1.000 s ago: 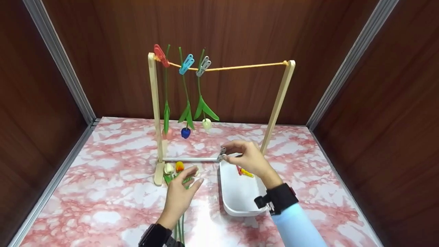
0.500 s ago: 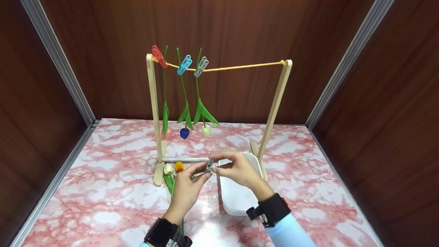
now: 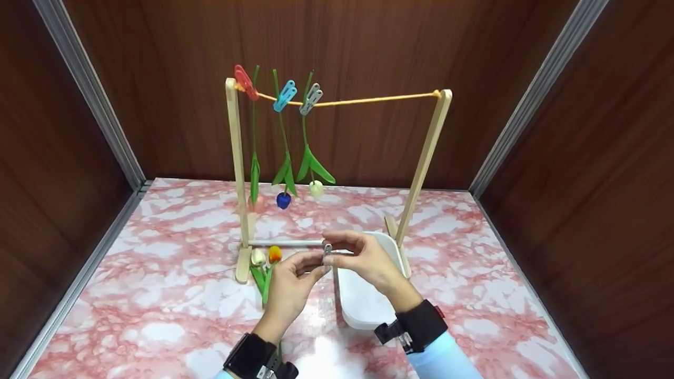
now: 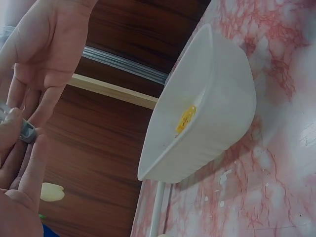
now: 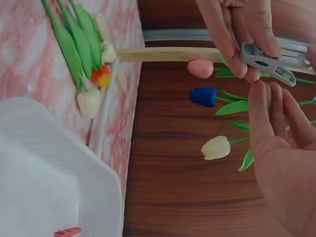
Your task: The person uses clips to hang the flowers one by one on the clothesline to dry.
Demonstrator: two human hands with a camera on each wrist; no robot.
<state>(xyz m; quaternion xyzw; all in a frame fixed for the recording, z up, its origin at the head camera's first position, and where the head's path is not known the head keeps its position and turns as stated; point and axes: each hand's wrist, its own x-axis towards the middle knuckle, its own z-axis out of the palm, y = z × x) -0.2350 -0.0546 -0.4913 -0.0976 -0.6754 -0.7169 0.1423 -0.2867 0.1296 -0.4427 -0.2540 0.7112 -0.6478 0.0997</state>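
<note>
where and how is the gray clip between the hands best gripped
Probably best to pinch the gray clip by its two arms, the right hand coming from the right: they splay apart at the upper end, while the left hand is at the lower end.

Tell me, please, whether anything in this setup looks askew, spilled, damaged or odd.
I see nothing spilled or damaged. The only slight oddity is the thin orange cord between the pale wooden posts: it dips left of centre, near the hanging grey plastic clothespin, rather than running straight.
</note>
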